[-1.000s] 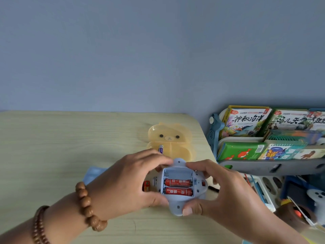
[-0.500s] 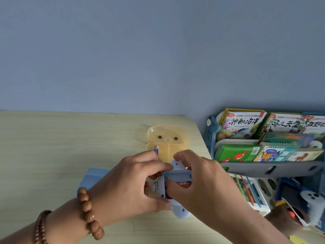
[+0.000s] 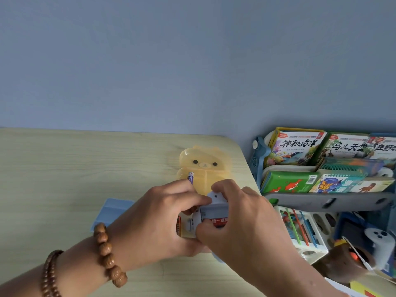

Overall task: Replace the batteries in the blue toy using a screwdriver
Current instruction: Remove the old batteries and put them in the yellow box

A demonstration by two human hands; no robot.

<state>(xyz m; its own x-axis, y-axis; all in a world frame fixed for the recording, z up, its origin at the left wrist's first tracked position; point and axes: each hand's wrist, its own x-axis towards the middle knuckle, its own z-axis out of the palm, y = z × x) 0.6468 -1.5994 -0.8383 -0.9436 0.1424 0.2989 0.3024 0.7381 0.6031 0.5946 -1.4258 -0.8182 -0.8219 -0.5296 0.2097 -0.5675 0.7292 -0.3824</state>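
The blue toy [image 3: 215, 202] lies upside down on the table [image 3: 85, 168], its battery bay uncovered. My left hand [image 3: 158, 221] grips its left side. My right hand [image 3: 242, 221] lies over the bay, thumb and fingers pinching a red battery [image 3: 219, 222] in it. Most of the bay is hidden under my right hand. A blue-and-white battery [image 3: 190, 177] lies in the orange bear-shaped box [image 3: 205, 166] just behind the toy. No screwdriver is in view.
A blue flat piece [image 3: 113, 211] lies on the table left of my left hand. The table's right edge runs close to the toy. Beyond that edge stands a shelf of children's books [image 3: 321, 163], with a toy bin [image 3: 304, 230] below it.
My right hand moved from the toy's right edge onto the battery bay and now covers most of it. The left hand kept its grip.
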